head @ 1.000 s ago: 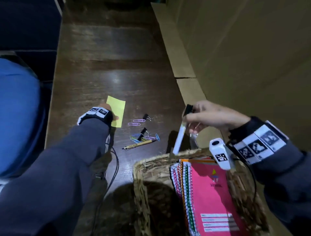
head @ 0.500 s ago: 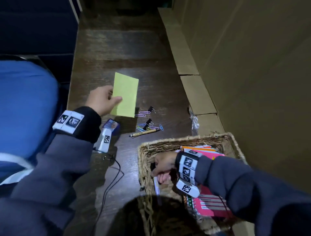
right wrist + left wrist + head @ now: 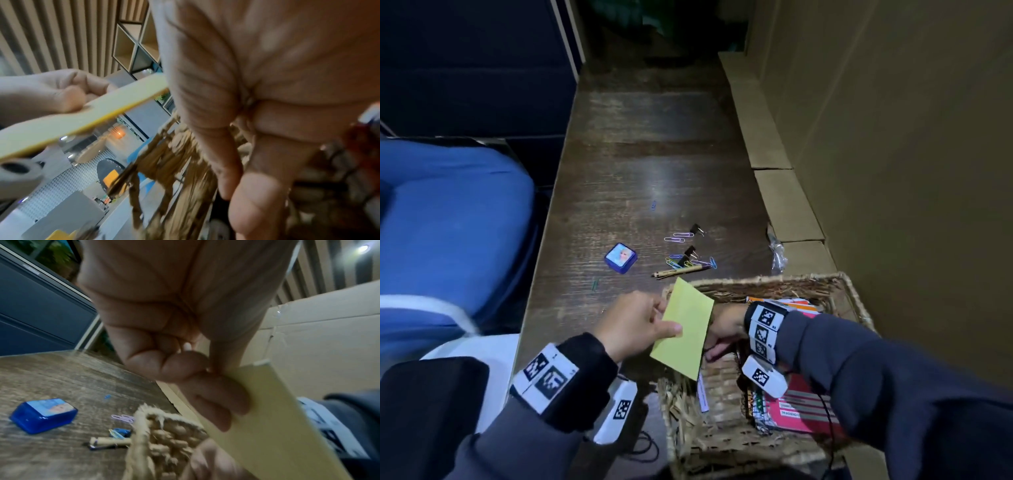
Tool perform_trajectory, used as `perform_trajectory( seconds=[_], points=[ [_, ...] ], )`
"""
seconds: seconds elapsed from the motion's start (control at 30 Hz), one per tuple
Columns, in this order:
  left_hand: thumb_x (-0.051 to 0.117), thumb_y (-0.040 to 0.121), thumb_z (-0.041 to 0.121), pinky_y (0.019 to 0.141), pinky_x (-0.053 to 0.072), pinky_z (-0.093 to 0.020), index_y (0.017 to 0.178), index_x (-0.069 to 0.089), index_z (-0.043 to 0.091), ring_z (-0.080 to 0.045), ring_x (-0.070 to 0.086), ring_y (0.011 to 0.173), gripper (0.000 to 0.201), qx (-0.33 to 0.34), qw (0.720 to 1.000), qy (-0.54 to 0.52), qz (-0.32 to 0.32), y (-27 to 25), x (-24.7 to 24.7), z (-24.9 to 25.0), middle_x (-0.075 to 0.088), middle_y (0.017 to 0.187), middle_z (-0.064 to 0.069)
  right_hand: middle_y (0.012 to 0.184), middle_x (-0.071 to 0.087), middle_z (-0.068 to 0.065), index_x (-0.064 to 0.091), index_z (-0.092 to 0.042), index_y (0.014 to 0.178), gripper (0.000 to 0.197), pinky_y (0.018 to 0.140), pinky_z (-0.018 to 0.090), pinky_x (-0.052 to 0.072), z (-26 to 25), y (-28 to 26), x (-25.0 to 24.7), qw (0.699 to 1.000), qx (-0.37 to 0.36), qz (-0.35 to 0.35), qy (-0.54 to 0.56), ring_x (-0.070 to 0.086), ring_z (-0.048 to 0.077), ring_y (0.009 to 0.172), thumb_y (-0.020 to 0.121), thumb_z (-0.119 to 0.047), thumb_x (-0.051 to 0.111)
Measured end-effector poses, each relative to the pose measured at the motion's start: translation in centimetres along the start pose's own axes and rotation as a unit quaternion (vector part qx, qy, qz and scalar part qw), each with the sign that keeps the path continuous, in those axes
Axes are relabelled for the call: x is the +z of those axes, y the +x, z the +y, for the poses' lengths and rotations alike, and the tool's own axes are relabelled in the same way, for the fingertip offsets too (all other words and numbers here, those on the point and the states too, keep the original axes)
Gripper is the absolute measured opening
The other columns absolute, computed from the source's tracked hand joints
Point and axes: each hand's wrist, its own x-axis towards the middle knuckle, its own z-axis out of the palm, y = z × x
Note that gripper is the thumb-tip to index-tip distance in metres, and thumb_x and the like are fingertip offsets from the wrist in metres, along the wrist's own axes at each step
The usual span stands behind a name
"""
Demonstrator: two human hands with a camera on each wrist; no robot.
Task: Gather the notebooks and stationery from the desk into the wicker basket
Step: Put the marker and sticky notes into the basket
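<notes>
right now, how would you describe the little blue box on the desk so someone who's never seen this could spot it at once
Start at the wicker basket on the near end of the dark wooden desk. Look past its far-left corner, left of the pen and the scattered paper clips. The blue box sits alone there: small, squarish, solid blue, with a picture on its lid, chunkier than everything near it.

The bench (image 3: 654,164) and basket (image 3: 856,301) are seen from above by the head view. Both wrist views are set close behind the fingers (image 3: 213,395), looking along them; the basket rim (image 3: 144,417) beyond is shared by all.
</notes>
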Motion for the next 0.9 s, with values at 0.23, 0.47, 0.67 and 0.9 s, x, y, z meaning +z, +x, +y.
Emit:
perform_trajectory(
  seconds=[0.23, 0.47, 0.67, 0.9],
  points=[
    [0.066, 0.083, 0.020, 0.071, 0.050, -0.029, 0.123, 0.040, 0.005, -0.027, 0.061, 0.094, 0.050, -0.008, 0.998, 0.069, 0.001, 1.0, 5.8, 4.6, 0.064, 0.103, -0.013, 0.069, 0.063, 0.016, 0.053, -0.004, 0.074, 0.021, 0.047, 0.020, 0.053, 0.0, -4.1, -5.4, 0.994, -0.026, 0.093, -0.056, 0.066, 0.012, 0.048, 0.090, 0.009, 0.046],
    [0.056, 0.081, -0.005, 0.060, 0.048, -0.030, 0.118, 0.031, 0.004, -0.029, 0.065, 0.080, 0.046, -0.031, 0.998, 0.061, -0.015, 2.3, 9.8, 6.0, 0.061, 0.082, -0.010, 0.068, 0.066, 0.009, 0.056, -0.011, 0.070, 0.023, 0.058, 0.025, 0.053, 0.9, -6.5, -6.5, 0.980, -0.058, 0.133, -0.135, 0.066, 0.013, 0.058, 0.091, -0.002, 0.053],
    [0.060, 0.087, 0.011, 0.075, 0.049, -0.029, 0.143, 0.004, -0.004, -0.027, 0.063, 0.098, 0.081, -0.120, 0.988, 0.048, -0.086, 2.3, 12.5, 5.1, 0.064, 0.110, -0.017, 0.081, 0.067, 0.014, 0.056, -0.013, 0.069, 0.025, 0.073, 0.034, 0.054, 1.8, -7.2, -6.4, 0.974, -0.066, 0.123, -0.180, 0.067, 0.021, 0.074, 0.087, 0.004, 0.054],
    [0.055, 0.090, 0.035, 0.081, 0.052, -0.035, 0.112, 0.054, 0.002, -0.028, 0.063, 0.100, 0.040, -0.072, 0.988, 0.124, -0.063, 2.2, 9.9, 5.4, 0.063, 0.104, -0.013, 0.088, 0.071, 0.009, 0.063, -0.009, 0.089, 0.006, 0.080, 0.038, 0.057, 0.2, -8.8, -6.4, 0.949, -0.095, 0.116, -0.279, 0.069, 0.021, 0.080, 0.089, -0.013, 0.058]
  ],
)
